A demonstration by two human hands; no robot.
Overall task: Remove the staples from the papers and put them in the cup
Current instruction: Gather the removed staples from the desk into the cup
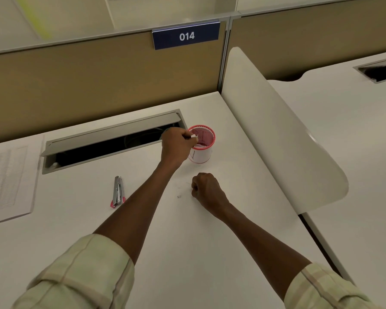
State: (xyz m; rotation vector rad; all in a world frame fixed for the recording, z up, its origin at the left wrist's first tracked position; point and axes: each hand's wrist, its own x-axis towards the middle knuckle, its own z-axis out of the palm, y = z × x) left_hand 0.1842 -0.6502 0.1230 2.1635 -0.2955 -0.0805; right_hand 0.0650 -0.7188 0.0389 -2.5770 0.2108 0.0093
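Note:
A red mesh cup [204,139] with a white lower wall stands on the white desk beyond the middle. My left hand [176,144] is at the cup's left rim, its fingertips pinched on a small pale staple [194,136] over the opening. My right hand [206,190] rests on the desk in front of the cup, its fingers curled shut; whether it holds anything is hidden. A loose bent staple [179,196] lies just left of it. The printed papers [6,181] lie at the far left edge.
A metal staple tool with a red tip [118,192] lies left of my left forearm. An open cable tray with a raised lid [111,139] runs along the back. A white divider panel [276,130] stands on the right, tan partition behind.

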